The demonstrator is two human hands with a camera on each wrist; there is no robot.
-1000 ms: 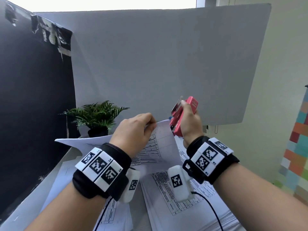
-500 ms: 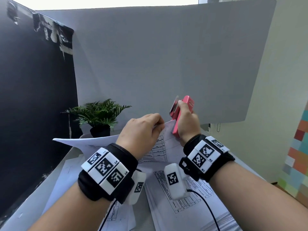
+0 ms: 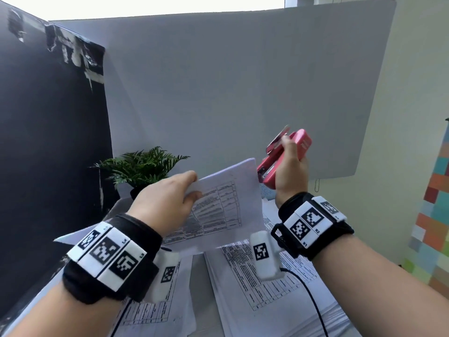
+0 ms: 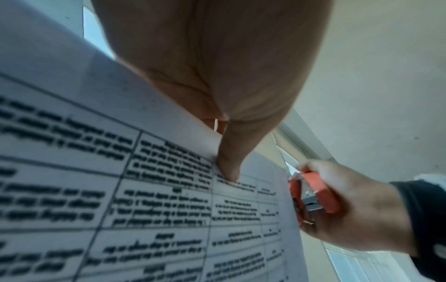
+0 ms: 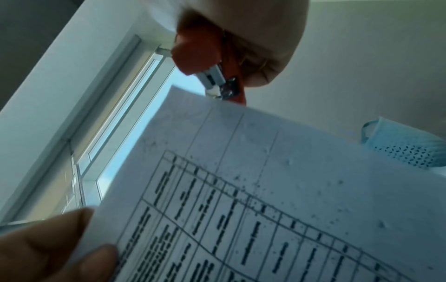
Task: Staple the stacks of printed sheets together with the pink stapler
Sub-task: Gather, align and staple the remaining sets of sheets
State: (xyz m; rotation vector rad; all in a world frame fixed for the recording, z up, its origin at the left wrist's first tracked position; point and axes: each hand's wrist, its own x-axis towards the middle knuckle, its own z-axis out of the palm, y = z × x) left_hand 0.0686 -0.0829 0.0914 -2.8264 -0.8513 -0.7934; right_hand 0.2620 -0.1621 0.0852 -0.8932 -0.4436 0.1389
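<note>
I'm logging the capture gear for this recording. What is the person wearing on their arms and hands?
Both forearms are bare, with no sleeves or gloves. Each wrist carries a wide black band: the left wrist band and the right wrist band each hold a row of white tiles printed with black square codes. A small white camera unit with its own code hangs under each wrist. A black cable runs from the right unit.

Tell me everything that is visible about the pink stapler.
The pink stapler looks like plastic with a grey metal magazine inside and a metal plate at its raised rear end. The right hand grips it in the air, nose pointing down-left. Its mouth is slightly open, just beside the upper corner of the sheets; whether it touches them cannot be told.
</note>
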